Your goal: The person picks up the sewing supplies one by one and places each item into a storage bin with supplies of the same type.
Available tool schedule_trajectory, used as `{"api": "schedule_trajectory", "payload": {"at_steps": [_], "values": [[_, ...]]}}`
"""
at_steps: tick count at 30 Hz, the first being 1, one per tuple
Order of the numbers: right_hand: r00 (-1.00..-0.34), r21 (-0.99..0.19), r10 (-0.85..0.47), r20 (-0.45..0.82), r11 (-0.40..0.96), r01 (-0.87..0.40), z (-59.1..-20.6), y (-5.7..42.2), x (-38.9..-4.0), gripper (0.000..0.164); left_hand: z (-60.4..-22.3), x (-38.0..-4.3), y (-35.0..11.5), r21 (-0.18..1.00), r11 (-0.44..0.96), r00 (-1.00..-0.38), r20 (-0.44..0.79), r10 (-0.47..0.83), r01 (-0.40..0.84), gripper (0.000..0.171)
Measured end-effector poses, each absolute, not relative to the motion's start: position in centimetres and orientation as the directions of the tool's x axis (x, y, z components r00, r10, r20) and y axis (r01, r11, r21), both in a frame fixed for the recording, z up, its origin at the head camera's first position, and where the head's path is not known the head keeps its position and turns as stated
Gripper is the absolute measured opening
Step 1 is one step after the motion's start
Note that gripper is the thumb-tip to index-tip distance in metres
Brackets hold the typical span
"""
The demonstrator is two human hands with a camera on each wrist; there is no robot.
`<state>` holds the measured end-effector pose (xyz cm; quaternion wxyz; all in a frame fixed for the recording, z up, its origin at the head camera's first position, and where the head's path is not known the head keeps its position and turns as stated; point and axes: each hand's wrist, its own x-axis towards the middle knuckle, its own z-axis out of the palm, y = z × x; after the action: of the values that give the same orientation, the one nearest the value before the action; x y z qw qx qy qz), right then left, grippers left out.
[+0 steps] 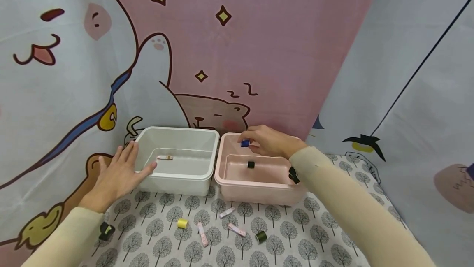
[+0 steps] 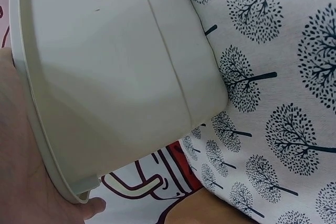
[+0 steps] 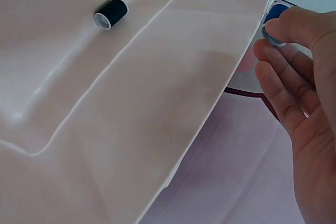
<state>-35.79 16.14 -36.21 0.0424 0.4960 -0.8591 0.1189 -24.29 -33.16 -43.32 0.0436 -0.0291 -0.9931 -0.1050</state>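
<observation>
Place: a draped nook; whether home or studio cannot be told.
Drapes (image 1: 281, 45): printed with cartoon animals, hung behind.
Cloth (image 1: 159, 209): printed with trees, spread beneath white bin (image 1: 174, 184) and pink bin (image 1: 255, 193).

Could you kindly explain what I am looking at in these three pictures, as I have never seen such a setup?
Of course. There is no machine here, just a person's two bare hands. The wide picture comes from a camera on the head, looking forward and down; the other two come from cameras on the left and right wrists.

The left hand touches the rim of a white bin, which holds one small strip. The right hand pinches a blue spool above the far side of a pink bin, where a black spool lies.

In front, on a tree-print cloth, lie a yellow spool, a dark green spool and three small pale strips.
</observation>
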Motion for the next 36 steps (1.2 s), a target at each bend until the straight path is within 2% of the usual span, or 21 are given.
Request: {"api": "schedule_trajectory", "payload": {"at_steps": [7, 12, 14, 24, 32, 36], "values": [[-0.498, -0.181, -0.844, 0.202, 0.467, -0.865, -36.4, 15.6, -36.0, 0.042, -43.4, -24.3, -33.0, 0.209, 0.975, -0.994, 0.091, 0.059, 0.077, 0.118], [-0.57, -0.176, -0.812, 0.125, 0.547, -0.818, -36.2, 15.7, -35.8, 0.06, -43.3, -24.4, -32.9, 0.208, 0.975, -0.994, 0.085, 0.066, 0.082, 0.118], [-0.595, -0.177, -0.796, 0.11, 0.573, -0.8, -36.1, 15.8, -35.5, 0.062, -43.2, -24.4, -32.9, 0.206, 0.975, -0.994, 0.085, 0.067, 0.083, 0.118], [-0.592, -0.145, -0.79, 0.157, 0.575, -0.805, -35.9, 17.1, -33.8, 0.052, -43.4, -24.5, -33.2, 0.2, 0.977, -0.995, 0.081, 0.062, 0.077, 0.118], [-0.62, -0.107, -0.767, 0.166, 0.611, -0.784, -35.6, 18.2, -31.3, 0.052, -43.5, -24.3, -33.2, 0.21, 0.975, -0.995, 0.086, 0.057, 0.075, 0.118], [-0.59, -0.076, -0.771, 0.241, 0.591, -0.803, -36.1, 18.8, -29.8, 0.05, -43.4, -24.4, -33.2, 0.213, 0.974, -0.994, 0.092, 0.06, 0.079, 0.118]]}}
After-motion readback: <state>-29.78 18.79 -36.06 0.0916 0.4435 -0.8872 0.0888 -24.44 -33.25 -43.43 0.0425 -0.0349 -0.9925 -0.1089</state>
